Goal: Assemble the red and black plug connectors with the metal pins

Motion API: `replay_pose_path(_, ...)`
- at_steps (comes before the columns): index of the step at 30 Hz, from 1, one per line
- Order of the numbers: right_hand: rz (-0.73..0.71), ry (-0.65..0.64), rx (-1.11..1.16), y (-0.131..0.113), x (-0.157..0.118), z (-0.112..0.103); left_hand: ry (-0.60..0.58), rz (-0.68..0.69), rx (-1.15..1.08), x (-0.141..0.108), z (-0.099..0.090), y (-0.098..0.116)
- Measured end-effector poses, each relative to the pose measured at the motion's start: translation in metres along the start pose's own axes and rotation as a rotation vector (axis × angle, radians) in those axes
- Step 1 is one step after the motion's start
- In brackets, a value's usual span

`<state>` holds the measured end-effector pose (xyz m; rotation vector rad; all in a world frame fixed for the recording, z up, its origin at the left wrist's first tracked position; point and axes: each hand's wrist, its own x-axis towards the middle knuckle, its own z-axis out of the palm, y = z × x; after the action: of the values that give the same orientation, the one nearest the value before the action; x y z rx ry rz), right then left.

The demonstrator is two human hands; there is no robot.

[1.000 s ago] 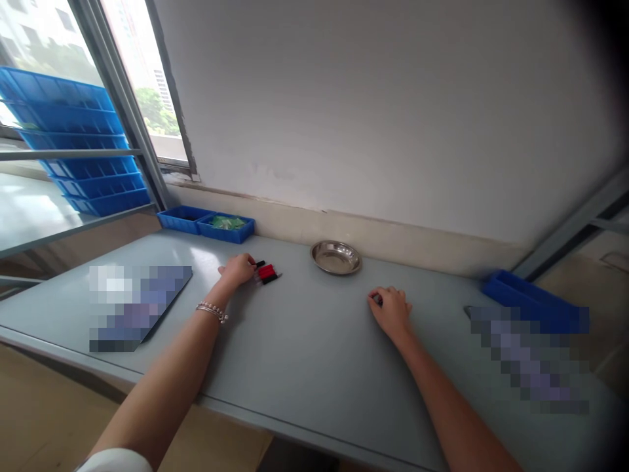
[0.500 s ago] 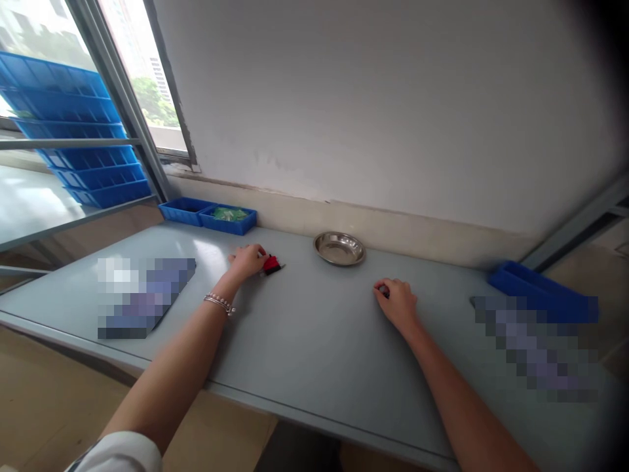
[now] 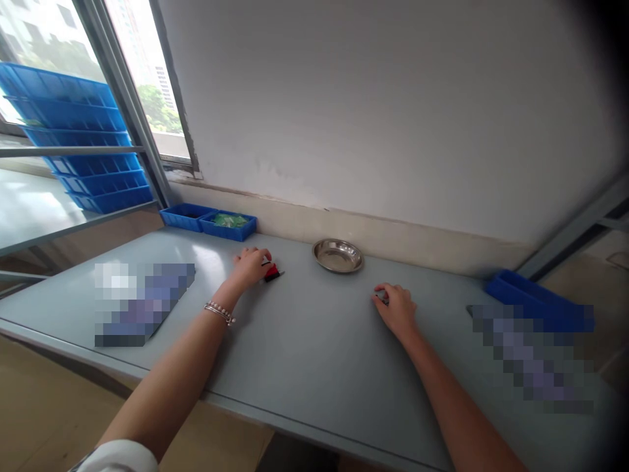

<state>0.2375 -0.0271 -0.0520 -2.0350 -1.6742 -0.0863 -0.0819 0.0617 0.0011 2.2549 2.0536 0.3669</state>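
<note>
Left hand (image 3: 251,267), bracelet on the wrist, rests on the grey tabletop (image 3: 304,347) with its fingers curled forward. Fingertips (image 3: 266,256) reach over a small red-and-black piece (image 3: 272,274), touching it or just beside it. The hand hides part of the piece, so I can't tell if it's clamped or only touched. Right hand (image 3: 396,309) sits well apart from the left, fingers bunched together around a small dark item (image 3: 380,299), mostly hidden, so the grip can't be confirmed either.

Careful fingertip contact seems best here: the piece is tiny, and pressing with the whole hand would cover it and could knock it across the smooth top.

A steel dish (image 3: 338,255) lies between the hands, nearer the wall. Two blue trays (image 3: 206,221) sit against the wall, one holding something green. Another blue tray (image 3: 535,300) is at the far right, stacked blue trays (image 3: 81,134) stand by the window, and pixelated patches (image 3: 142,305) cover parts of the table.
</note>
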Motion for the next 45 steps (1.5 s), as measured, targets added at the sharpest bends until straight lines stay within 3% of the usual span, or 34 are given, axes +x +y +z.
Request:
replay_pose_path(3, 0.006, 0.034, 0.004, -0.002, -0.001, -0.003, -0.029, 0.155, 0.000, -0.006, -0.004, 0.011)
replay_pose_path(7, 0.019, 0.039, 0.014, -0.007, -0.002, -0.006, -0.178, 0.277, 0.053, -0.012, 0.002, 0.022)
replay_pose_path(13, 0.013, 0.006, -0.005, -0.008, -0.002, -0.007, -0.210, 0.276, 0.094, -0.013, 0.011, 0.024)
replay_pose_path(19, 0.018, -0.050, -0.022, -0.005, 0.001, -0.006, -0.113, 0.207, 0.133, -0.012, 0.006, 0.021)
replay_pose_path(31, -0.018, -0.059, -0.026, 0.001, 0.001, -0.003, -0.115, 0.125, 0.191, -0.015, 0.002, 0.022)
replay_pose_path(45, -0.016, -0.070, -0.018, 0.005, 0.003, -0.001, -0.216, 0.056, 0.199, -0.016, -0.010, 0.019)
